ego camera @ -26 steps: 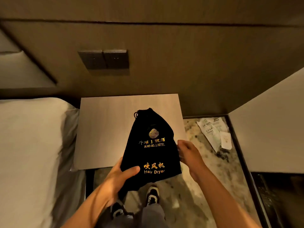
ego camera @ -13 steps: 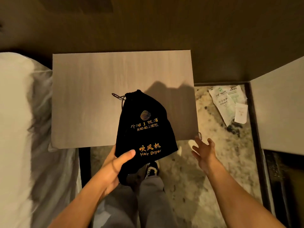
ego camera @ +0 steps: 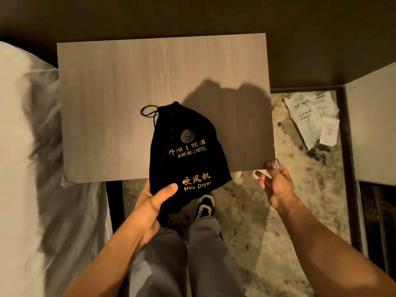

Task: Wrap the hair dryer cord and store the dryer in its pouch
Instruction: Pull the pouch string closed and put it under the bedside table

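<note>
A black drawstring pouch (ego camera: 186, 146) with gold lettering "Hair Dryer" lies partly on the wooden bedside table (ego camera: 132, 86), its bottom end hanging past the front edge. Its neck is cinched and the cord loop (ego camera: 147, 112) rests on the tabletop. The pouch looks filled; the dryer itself is hidden. My left hand (ego camera: 154, 204) grips the pouch's lower end, thumb on top. At the table's front right corner my right hand (ego camera: 275, 185) floats with spread fingers, holding nothing.
A white bed (ego camera: 23, 157) runs along the left. Paper packets (ego camera: 312, 118) lie on the mottled floor to the right of the table. A pale cabinet (ego camera: 372, 129) stands at the far right. My legs and a shoe (ego camera: 204, 205) are below the pouch.
My right hand let go of the pouch and moved right to the table corner. The view tilted down, and the pouch's lower end stays in my left hand.
</note>
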